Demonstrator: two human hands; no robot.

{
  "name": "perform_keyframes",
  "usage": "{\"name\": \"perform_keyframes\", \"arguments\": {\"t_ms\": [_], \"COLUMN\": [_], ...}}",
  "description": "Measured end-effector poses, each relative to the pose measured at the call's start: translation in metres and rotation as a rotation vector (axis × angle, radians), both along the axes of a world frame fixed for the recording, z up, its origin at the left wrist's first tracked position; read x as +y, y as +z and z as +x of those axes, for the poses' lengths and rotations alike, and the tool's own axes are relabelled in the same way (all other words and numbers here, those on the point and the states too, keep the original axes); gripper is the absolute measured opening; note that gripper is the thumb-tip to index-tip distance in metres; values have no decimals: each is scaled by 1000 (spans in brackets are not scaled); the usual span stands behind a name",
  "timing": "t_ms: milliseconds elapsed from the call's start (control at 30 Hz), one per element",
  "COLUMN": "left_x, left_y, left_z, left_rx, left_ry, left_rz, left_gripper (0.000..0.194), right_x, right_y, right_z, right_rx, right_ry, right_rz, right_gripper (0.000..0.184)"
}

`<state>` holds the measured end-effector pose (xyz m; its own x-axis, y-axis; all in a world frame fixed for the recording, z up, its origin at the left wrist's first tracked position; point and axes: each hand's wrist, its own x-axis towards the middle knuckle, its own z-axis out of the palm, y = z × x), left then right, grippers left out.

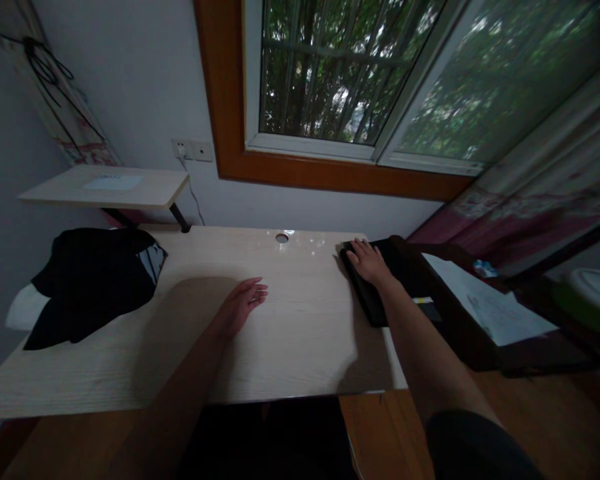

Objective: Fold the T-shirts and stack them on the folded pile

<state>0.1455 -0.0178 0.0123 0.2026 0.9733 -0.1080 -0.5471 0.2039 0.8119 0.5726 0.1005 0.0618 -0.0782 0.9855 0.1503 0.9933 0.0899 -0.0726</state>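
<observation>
My right hand (369,261) lies with its fingers stretched out on top of a flat black item (367,297) at the desk's right end. That item looks like a folder or a laptop bag; its exact kind is hard to make out in the dark. Over the middle of the pale wooden desk (300,333) is my left hand (240,307), fingers loosely apart and nothing in them. Whether it touches the desktop I cannot tell. A heap of black cloth (100,280) rests on the desk's left side, with something white (25,308) under its edge.
A raised shelf (150,193) with a paper (114,182) stands at the back left. Near the back edge is a round cable hole (282,238). To the right, a dark surface (473,350) bears papers (485,300). A window (325,150) and a wall socket (193,150) lie behind.
</observation>
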Motion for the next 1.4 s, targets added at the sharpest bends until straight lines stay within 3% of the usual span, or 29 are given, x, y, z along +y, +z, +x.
{"name": "perform_keyframes", "arguments": {"t_ms": [233,500,667,833,1033,1200,1400], "left_x": [-2,-1,-3,-3,-4,-5,-4], "left_y": [1,-3,1,0,6,6,4], "left_z": [0,0,1,1,3,3,3], "left_rx": [4,7,4,-1,18,17,48], "left_ry": [-5,-14,-5,-8,30,22,6], "left_rz": [9,18,23,22,-14,-8,21], "left_gripper": [38,40,40,40,42,42,45], "right_x": [-28,-98,-136,-163,-178,-182,-172], "right_y": [-9,-20,-23,-17,-6,-5,-4], "right_z": [20,51,46,25,2,-4,0], "right_rx": [27,-27,10,4,15,-87,-168], "right_ry": [-153,-292,-372,-300,-99,-168,-117], "right_rz": [73,176,167,232,442,440,463], "right_gripper": [68,72,73,69,48,33,20]}}
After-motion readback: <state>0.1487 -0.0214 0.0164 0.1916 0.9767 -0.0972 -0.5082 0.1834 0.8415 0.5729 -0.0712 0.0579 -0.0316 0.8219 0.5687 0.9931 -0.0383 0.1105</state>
